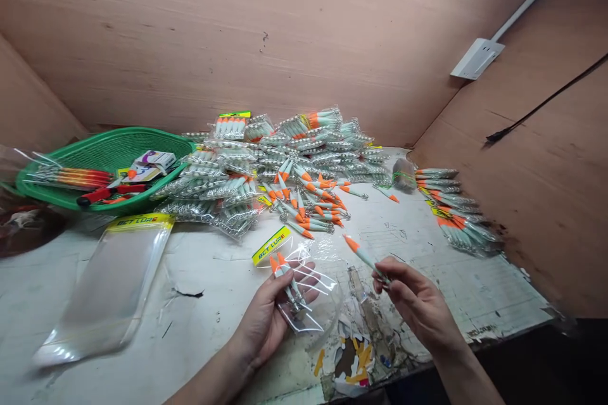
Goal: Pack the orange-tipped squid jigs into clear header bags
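Note:
My left hand (270,310) is closed around a clear plastic bag (318,310) with a yellow printed header. Inside this bag lie a few orange-tipped fishing lures (287,275), pressed under my thumb. Between the thumb and fingers of my right hand (418,297) is a single fishing lure (360,253), pale with an orange tip that points up and left. It is to the right of the bag and apart from it. Ahead of both hands lies a loose pile of similar lures (308,199).
Behind the loose lures is a heap of filled bags (313,145). A green basket (118,139) with pliers and small boxes stands at left. Flat empty bags (114,285) lie in front of it. More filled bags (456,215) line the right wall. The tabletop's front surface is torn.

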Motion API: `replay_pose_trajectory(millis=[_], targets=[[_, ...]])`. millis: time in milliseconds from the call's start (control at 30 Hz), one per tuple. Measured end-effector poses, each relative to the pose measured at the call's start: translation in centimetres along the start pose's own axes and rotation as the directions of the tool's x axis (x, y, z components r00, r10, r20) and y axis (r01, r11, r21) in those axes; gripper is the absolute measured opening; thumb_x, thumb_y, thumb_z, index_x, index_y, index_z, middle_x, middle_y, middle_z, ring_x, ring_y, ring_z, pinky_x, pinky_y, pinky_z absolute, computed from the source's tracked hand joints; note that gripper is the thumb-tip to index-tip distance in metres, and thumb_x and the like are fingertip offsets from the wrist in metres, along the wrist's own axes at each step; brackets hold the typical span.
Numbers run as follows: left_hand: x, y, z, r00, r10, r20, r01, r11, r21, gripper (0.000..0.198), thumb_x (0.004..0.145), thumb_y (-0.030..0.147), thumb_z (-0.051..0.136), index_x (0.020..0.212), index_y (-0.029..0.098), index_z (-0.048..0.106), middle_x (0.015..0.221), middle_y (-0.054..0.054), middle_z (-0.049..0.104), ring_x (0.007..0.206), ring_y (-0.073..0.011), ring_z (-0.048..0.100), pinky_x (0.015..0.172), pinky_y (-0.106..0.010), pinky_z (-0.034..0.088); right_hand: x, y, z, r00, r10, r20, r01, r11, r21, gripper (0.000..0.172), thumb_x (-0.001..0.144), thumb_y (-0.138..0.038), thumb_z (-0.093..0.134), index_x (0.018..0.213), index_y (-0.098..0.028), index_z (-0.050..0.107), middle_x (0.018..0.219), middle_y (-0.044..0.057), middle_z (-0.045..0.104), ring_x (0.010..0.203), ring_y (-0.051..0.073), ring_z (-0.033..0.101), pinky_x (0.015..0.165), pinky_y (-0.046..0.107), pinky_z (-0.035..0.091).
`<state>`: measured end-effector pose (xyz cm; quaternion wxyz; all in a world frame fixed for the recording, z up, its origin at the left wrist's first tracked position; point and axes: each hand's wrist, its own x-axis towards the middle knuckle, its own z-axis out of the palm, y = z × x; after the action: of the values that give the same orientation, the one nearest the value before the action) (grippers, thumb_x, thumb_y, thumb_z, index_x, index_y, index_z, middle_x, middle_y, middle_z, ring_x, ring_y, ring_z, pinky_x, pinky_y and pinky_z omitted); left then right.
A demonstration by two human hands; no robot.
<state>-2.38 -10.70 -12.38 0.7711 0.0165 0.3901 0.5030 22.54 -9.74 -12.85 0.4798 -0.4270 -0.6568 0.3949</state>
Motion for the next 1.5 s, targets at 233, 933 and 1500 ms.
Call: replay_pose_trajectory(millis=[233,933,1500], targets=[[0.1,0.0,-0.3,0.999,0.018,0.050,-0.017,1.000,-0.017,0.026,0.084,0.014,0.057,0.109,0.010,0.054,0.115,-0.016,0.066,0.096,-0.0254,0.068,0.082,-0.036,0.057,-1.8,-6.2,1.3,0.824,-0.039,0.565,0.132,0.983,-0.125,0.024,0.089,-0.027,0.056,0.111,-0.030,0.064,0.084,0.005,0.062,0.074,0.016,0.062,0.064,0.026,0.053],[-0.4,-0.3,-0.3,0.987,-0.045,0.153,0.039,0.998,0.041,0.033,0.083,0.020,0.061,0.113,0.008,0.060,0.115,-0.018,0.066,0.102,-0.0302,0.065,0.091,-0.044,0.052,-2.0,-3.9,6.7,0.871,-0.432,0.234,0.485,0.684,-0.544,0.042,0.084,-0.002,0.051,0.121,-0.021,0.058,0.100,0.012,0.063,0.081,0.019,0.062,0.066,0.031,0.053],[-0.4,-0.5,-0.5,0.981,-0.037,0.189,0.028,0.998,0.053,0.031,0.084,0.018,0.059,0.112,0.007,0.061,0.109,-0.016,0.069,0.098,-0.0272,0.066,0.091,-0.039,0.052,-1.0,-4.7,7.3,0.901,-0.411,0.142,0.409,0.691,-0.596,0.014,0.081,-0.010,0.061,0.089,-0.021,0.060,0.068,0.001,0.056,0.063,0.015,0.052,0.057,0.030,0.042]])
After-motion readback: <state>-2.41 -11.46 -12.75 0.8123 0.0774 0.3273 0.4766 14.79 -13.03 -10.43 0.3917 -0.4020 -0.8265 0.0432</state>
